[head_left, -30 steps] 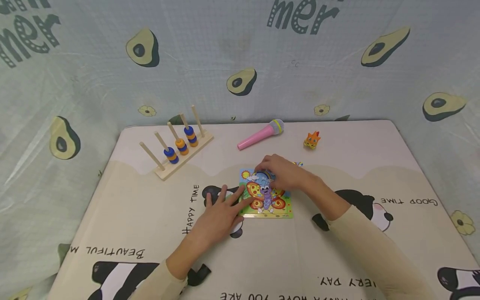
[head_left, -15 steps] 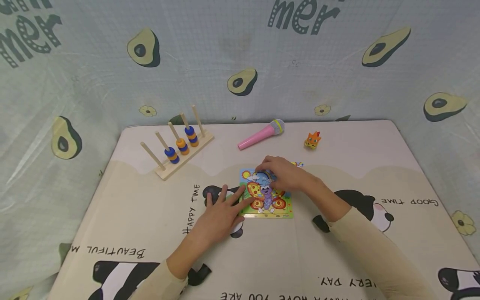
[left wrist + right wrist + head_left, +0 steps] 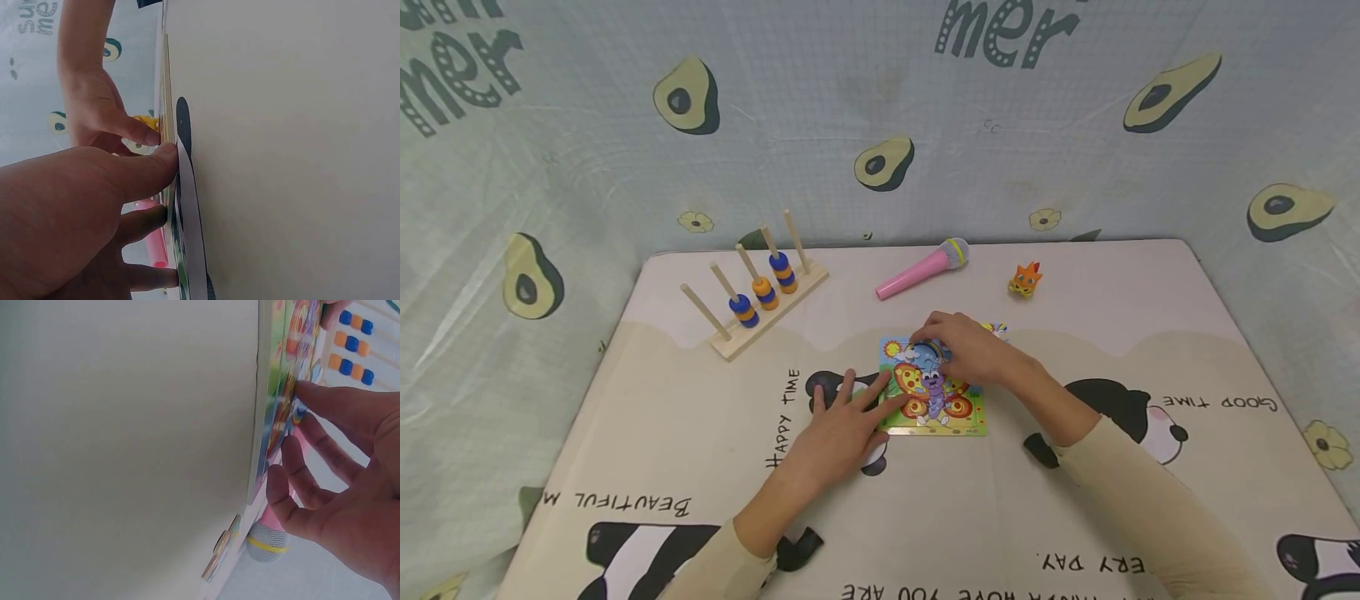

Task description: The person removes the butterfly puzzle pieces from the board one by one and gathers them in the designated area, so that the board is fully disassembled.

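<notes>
A square butterfly jigsaw puzzle [image 3: 936, 412] lies mid-table in a thin board frame. My left hand [image 3: 842, 437] rests spread at its left edge, fingertips on the board; in the left wrist view the thumb [image 3: 150, 169] presses along the near edge. My right hand [image 3: 966, 346] bends over the puzzle's upper right part. In the right wrist view, its thumb [image 3: 325, 394] and fingers [image 3: 297, 462] come down round an orange-brown puzzle piece [image 3: 284, 415] in the board. The hand covers most of that piece in the head view.
Just behind the right hand lies a loose colourful piece [image 3: 996, 327]. Further back are a pink toy microphone [image 3: 921, 271] and a small orange toy figure [image 3: 1024, 281]. A wooden peg rack [image 3: 767, 321] with blue and orange rings stands at the back left. A curtain [image 3: 790, 100] hangs behind the table.
Both hands stay nearly still; the right hand has dipped very slightly since one second ago. The puzzle has kept its place.
</notes>
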Tool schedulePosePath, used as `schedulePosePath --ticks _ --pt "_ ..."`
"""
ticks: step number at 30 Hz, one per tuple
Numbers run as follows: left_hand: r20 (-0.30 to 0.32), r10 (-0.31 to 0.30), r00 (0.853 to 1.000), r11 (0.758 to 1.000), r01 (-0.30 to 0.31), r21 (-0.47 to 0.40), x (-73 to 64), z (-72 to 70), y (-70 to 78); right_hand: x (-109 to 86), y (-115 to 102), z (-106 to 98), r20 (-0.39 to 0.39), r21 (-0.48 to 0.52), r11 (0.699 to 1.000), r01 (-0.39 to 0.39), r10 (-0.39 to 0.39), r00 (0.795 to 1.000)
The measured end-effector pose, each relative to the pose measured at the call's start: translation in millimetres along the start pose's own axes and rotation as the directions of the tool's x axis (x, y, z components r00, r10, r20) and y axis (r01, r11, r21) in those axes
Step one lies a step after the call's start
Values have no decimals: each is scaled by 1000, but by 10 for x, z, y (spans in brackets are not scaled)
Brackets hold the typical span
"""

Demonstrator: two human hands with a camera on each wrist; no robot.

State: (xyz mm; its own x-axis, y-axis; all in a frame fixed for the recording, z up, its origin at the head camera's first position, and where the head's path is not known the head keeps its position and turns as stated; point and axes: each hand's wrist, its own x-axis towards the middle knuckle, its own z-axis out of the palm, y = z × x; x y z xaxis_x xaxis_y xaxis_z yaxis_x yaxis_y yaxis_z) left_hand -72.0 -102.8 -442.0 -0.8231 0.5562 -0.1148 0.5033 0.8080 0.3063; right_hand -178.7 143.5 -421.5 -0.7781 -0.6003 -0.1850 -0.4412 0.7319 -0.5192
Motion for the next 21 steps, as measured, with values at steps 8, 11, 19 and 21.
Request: schedulePosePath --ticks 8,11,19,21 --pt "3 3 1000 1000 -3 12 3 2 -3 7 8 7 -12 31 999 -41 41 999" --pt "1 6 1000 1000 -6 16 7 3 -2 9 8 11 -1 38 998 -54 54 999" --pt "4 7 1000 1000 -8 24 6 3 -7 13 12 5 1 36 997 -63 63 998" --pt "5 6 1000 1000 -6 23 4 -2 -5 14 14 11 -2 32 998 -62 62 998"
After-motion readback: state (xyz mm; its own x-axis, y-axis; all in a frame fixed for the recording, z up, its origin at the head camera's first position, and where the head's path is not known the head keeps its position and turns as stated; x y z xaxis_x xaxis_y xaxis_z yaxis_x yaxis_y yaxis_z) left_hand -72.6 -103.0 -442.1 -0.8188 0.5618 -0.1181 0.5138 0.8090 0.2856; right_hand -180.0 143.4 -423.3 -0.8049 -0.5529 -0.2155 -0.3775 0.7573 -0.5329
